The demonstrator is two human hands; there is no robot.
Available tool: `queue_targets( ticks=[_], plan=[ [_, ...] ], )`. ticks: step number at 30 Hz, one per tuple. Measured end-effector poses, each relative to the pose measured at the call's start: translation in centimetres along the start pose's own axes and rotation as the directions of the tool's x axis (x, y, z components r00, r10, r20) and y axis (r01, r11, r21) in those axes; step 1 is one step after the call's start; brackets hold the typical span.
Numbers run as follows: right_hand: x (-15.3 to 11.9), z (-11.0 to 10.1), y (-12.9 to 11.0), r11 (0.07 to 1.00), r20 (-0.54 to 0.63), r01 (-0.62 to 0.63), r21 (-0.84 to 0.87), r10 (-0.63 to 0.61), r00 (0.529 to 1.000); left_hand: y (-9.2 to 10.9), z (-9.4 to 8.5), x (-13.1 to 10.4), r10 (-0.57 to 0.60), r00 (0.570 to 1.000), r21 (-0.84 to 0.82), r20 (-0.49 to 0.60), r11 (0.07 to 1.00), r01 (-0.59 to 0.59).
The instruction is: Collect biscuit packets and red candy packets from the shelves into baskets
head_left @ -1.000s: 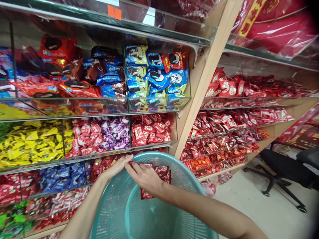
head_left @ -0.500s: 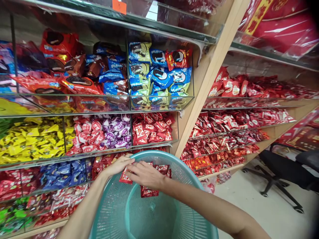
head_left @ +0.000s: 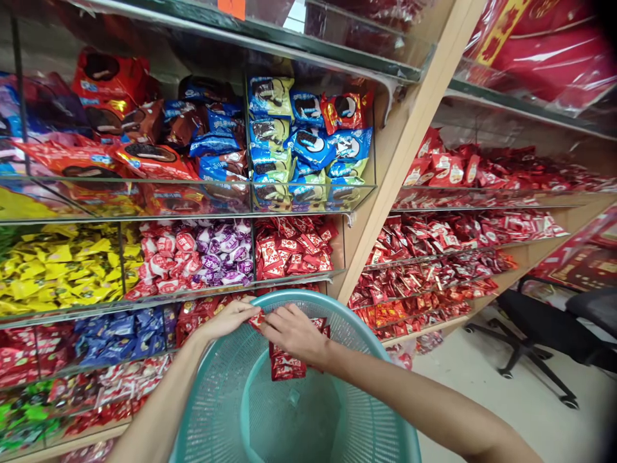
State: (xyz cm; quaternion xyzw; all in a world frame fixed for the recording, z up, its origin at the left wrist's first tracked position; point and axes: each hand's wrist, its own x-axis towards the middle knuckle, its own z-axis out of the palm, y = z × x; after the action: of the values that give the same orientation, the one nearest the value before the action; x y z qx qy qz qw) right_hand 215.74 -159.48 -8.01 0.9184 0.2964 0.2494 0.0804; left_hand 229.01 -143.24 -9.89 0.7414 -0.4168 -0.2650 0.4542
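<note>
A teal plastic basket (head_left: 212, 411) with slotted sides stands below me against the shelves. My left hand (head_left: 234, 319) is closed on its far-left rim, with the thumb on the inner side. Just inside the rim, my right hand (head_left: 296, 335) has its fingers curled on a small red packet (head_left: 257, 319), right beside my left thumb. Several more red packets (head_left: 288, 368) are under and behind the right hand, in the far part of the basket. The right palm is hidden.
Glass-fronted shelves hold yellow sweets (head_left: 62, 263), purple-wrapped sweets (head_left: 226, 251), red packets (head_left: 294, 247) and blue biscuit packs (head_left: 311, 148). A wooden upright (head_left: 385, 222) separates these from more red-packet shelves. A black wheeled chair (head_left: 535, 331) stands on the floor at right.
My right hand has shifted slightly right. The small red packet under its fingers has moved up and right, closer to my left thumb. The left hand stays at the rim.
</note>
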Motion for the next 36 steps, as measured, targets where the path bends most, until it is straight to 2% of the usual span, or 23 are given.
queue_targets(
  ticks=[6,10,14,23,31,36],
  plan=[
    [-3.8,-1.2,4.2,0.986,0.092,-0.167,-0.009,0.167,0.982,0.3,-0.2,-0.1,-0.025,1.0,0.069,0.007,0.997,0.024],
    [-6.9,-1.4,5.5,0.974,0.157,-0.222,-0.039,0.226,0.962,0.7,-0.3,-0.2,-0.039,0.999,0.077,0.012,0.996,0.038],
    [-8.1,-1.1,5.3,0.982,0.233,-0.161,-0.097,0.18,0.956,0.7,-0.3,-0.2,-0.051,0.999,0.085,0.004,0.995,0.05],
    [-7.8,0.4,5.4,0.989,0.288,-0.062,-0.135,0.099,0.953,0.6,-0.3,-0.4,-0.051,0.999,0.1,-0.004,0.994,0.051],
    [-8.5,-0.5,4.4,0.981,0.298,-0.051,-0.186,0.106,0.949,0.7,-0.2,-0.4,-0.039,0.999,0.108,-0.009,0.993,0.04],
    [-8.9,-0.3,3.6,0.973,0.301,-0.051,-0.226,0.12,0.946,0.8,0.0,-0.5,-0.052,0.998,0.088,-0.02,0.995,0.054]
  ],
)
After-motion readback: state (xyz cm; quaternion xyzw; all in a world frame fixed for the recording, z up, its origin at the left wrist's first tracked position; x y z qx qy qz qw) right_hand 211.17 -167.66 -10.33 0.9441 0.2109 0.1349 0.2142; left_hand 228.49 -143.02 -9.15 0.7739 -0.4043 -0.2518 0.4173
